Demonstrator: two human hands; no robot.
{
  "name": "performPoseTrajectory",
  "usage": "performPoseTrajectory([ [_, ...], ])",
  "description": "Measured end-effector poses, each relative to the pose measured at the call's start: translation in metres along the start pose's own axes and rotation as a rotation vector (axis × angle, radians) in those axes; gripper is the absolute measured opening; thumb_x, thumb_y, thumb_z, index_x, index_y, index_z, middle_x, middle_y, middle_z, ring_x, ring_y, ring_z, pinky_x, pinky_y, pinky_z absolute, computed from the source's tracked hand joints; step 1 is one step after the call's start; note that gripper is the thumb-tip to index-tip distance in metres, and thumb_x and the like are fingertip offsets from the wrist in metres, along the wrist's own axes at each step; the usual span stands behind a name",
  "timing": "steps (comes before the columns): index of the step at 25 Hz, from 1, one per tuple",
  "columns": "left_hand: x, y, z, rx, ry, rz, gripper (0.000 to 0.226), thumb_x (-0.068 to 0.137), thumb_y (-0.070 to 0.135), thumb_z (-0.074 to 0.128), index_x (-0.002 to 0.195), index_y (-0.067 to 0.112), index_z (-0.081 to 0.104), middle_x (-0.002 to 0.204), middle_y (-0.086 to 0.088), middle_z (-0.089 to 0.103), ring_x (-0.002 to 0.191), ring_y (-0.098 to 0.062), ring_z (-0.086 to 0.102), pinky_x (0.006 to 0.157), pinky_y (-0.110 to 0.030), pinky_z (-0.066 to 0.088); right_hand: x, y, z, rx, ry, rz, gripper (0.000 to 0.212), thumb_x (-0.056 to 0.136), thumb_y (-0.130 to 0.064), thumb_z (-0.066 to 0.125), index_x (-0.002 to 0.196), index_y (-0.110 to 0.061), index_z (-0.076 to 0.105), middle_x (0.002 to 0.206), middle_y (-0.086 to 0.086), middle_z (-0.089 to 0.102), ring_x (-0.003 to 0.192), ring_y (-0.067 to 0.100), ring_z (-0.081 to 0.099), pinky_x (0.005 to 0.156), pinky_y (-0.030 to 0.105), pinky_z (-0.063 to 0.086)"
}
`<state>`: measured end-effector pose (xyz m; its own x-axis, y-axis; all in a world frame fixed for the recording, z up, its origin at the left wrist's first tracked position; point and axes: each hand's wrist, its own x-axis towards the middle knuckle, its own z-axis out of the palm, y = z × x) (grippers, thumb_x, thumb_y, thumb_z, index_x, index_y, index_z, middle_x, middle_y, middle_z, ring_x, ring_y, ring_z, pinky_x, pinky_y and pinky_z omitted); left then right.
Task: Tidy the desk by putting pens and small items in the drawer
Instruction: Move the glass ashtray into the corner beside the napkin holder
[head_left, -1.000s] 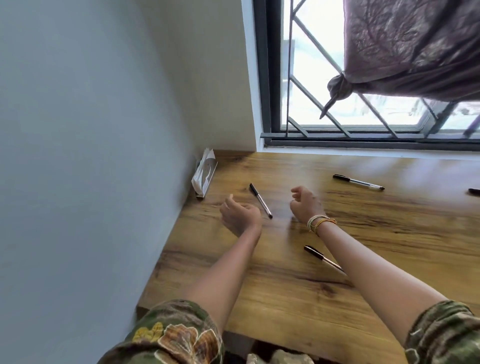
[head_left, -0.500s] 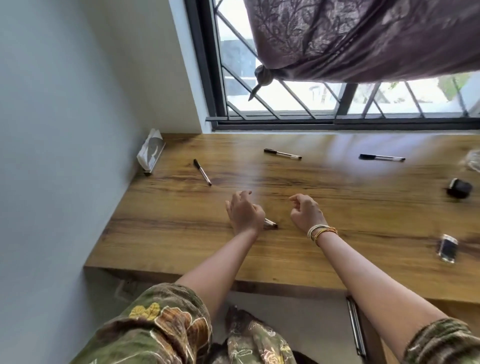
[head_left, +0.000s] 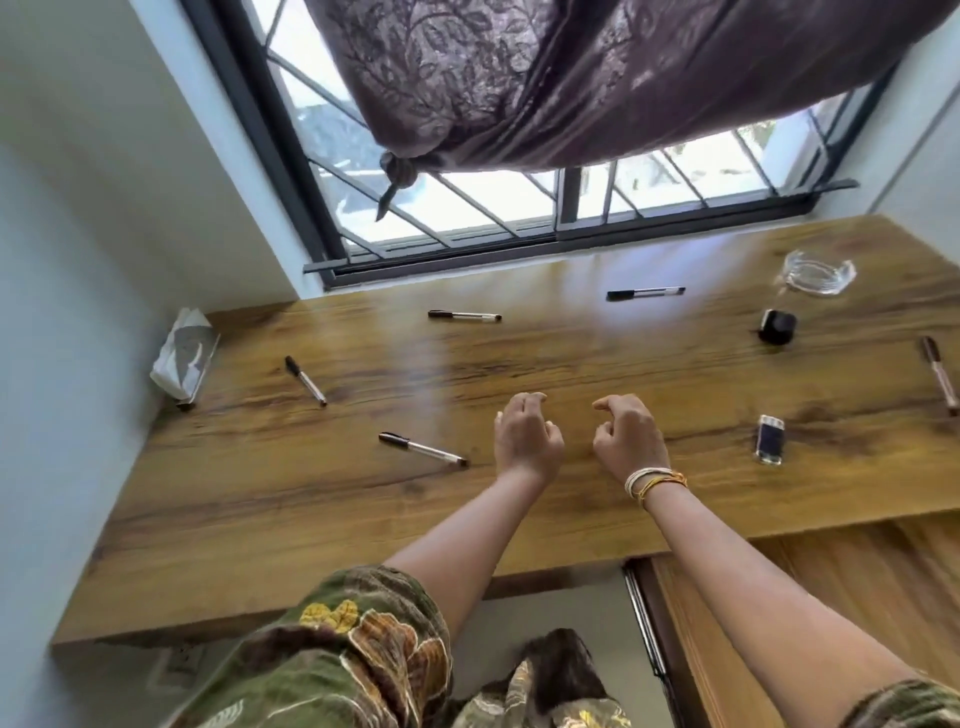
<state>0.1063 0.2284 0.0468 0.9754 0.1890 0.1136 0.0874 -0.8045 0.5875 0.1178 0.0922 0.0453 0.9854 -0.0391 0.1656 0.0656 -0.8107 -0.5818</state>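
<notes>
Clearly both the left hand (head_left: 527, 441) and right hand (head_left: 628, 441) are hovering loosely curled, holding nothing; the pen (head_left: 423, 449) at centre left is looking light, stiff, slippery, best pinched mid-barrel.

desk (head_left: 363, 519) wood | on it: five pens (head_left: 422, 449) | tissue pack (head_left: 182, 358) | glass dish (head_left: 820, 271), possibly an ashtray

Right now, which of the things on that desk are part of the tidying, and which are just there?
For the tidying:
- five pens
- small black object
- small rectangular item
- drawer unit under the desk, shut
- left hand and right hand, both holding nothing

Just there:
- tissue pack
- glass ashtray, possibly
- curtain
- window
</notes>
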Motion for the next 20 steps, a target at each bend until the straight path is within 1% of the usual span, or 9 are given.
performPoseTrajectory([
  [3, 0.010, 0.026, 0.024, -0.013, -0.084, 0.046, 0.046, 0.087, 0.016, 0.053, 0.132, 0.012, 0.053, 0.135, -0.006, 0.055, 0.128, -0.022, 0.048, 0.111, -0.043, 0.033, 0.012, 0.030, -0.018, -0.089, 0.094, 0.089, 0.036, 0.072, 0.004, 0.051, 0.102, -0.007, 0.068, 0.100, 0.015, 0.067, 0.098, 0.031, 0.061, 0.086, 0.040, 0.053],
  [5, 0.013, 0.043, 0.040, 0.026, -0.213, 0.070, 0.050, 0.091, 0.023, 0.051, 0.140, 0.014, 0.044, 0.147, -0.007, 0.042, 0.139, -0.023, 0.035, 0.117, -0.046, 0.022, 0.020, 0.049, -0.032, -0.177, 0.160, 0.164, 0.034, 0.072, 0.000, 0.054, 0.101, -0.009, 0.068, 0.100, 0.015, 0.066, 0.097, 0.032, 0.058, 0.085, 0.040, 0.051],
  [7, 0.016, 0.054, 0.055, 0.141, -0.399, 0.100, 0.060, 0.096, 0.035, 0.045, 0.150, 0.017, 0.026, 0.160, -0.009, 0.015, 0.150, -0.026, 0.007, 0.120, -0.053, 0.002, 0.024, 0.061, -0.044, -0.260, 0.231, 0.293, 0.033, 0.069, -0.003, 0.058, 0.101, -0.008, 0.068, 0.102, 0.016, 0.062, 0.098, 0.035, 0.055, 0.086, 0.041, 0.045],
  [9, 0.021, 0.059, 0.064, 0.282, -0.545, 0.140, 0.065, 0.099, 0.045, 0.032, 0.155, 0.024, 0.004, 0.162, -0.007, -0.013, 0.148, -0.028, -0.018, 0.114, -0.059, -0.013, 0.025, 0.072, -0.053, -0.343, 0.263, 0.438, 0.036, 0.066, -0.007, 0.062, 0.102, -0.005, 0.064, 0.108, 0.020, 0.056, 0.101, 0.039, 0.051, 0.086, 0.044, 0.042],
  [10, 0.022, 0.060, 0.066, 0.338, -0.579, 0.165, 0.065, 0.100, 0.048, 0.025, 0.155, 0.026, -0.003, 0.160, -0.006, -0.021, 0.146, -0.029, -0.024, 0.112, -0.061, -0.016, 0.024, 0.079, -0.056, -0.375, 0.267, 0.504, 0.038, 0.065, -0.009, 0.062, 0.102, -0.002, 0.060, 0.111, 0.022, 0.052, 0.103, 0.040, 0.048, 0.087, 0.045, 0.041],
  [12, 0.021, 0.059, 0.069, 0.414, -0.586, 0.208, 0.066, 0.100, 0.052, 0.017, 0.154, 0.027, -0.011, 0.159, -0.007, -0.026, 0.144, -0.031, -0.027, 0.110, -0.064, -0.017, 0.019, 0.091, -0.059, -0.405, 0.286, 0.590, 0.040, 0.066, -0.016, 0.062, 0.101, 0.000, 0.055, 0.116, 0.024, 0.048, 0.106, 0.041, 0.045, 0.087, 0.047, 0.039],
  [15, 0.019, 0.057, 0.069, 0.453, -0.569, 0.232, 0.066, 0.099, 0.054, 0.014, 0.153, 0.027, -0.012, 0.159, -0.007, -0.026, 0.144, -0.031, -0.027, 0.110, -0.064, -0.017, 0.007, 0.104, -0.057, -0.396, 0.311, 0.649, 0.040, 0.076, -0.026, 0.059, 0.106, -0.001, 0.052, 0.113, 0.026, 0.046, 0.103, 0.042, 0.045, 0.085, 0.048, 0.042],
  [17, 0.021, 0.058, 0.068, 0.469, -0.575, 0.233, 0.066, 0.099, 0.054, 0.013, 0.153, 0.027, -0.013, 0.159, -0.008, -0.026, 0.145, -0.032, -0.027, 0.110, -0.063, -0.017, 0.002, 0.108, -0.056, -0.410, 0.287, 0.608, 0.037, 0.081, -0.021, 0.056, 0.112, -0.001, 0.052, 0.108, 0.028, 0.048, 0.097, 0.043, 0.049, 0.080, 0.047, 0.044],
  [20, 0.012, 0.062, 0.065, 0.435, -0.567, 0.197, 0.063, 0.100, 0.050, 0.015, 0.154, 0.028, -0.010, 0.159, -0.009, -0.023, 0.146, -0.030, -0.024, 0.113, -0.060, -0.016, -0.007, 0.104, -0.057, -0.355, 0.220, 0.501, 0.036, 0.081, -0.012, 0.056, 0.115, -0.001, 0.055, 0.104, 0.029, 0.052, 0.091, 0.043, 0.054, 0.077, 0.044, 0.047],
])
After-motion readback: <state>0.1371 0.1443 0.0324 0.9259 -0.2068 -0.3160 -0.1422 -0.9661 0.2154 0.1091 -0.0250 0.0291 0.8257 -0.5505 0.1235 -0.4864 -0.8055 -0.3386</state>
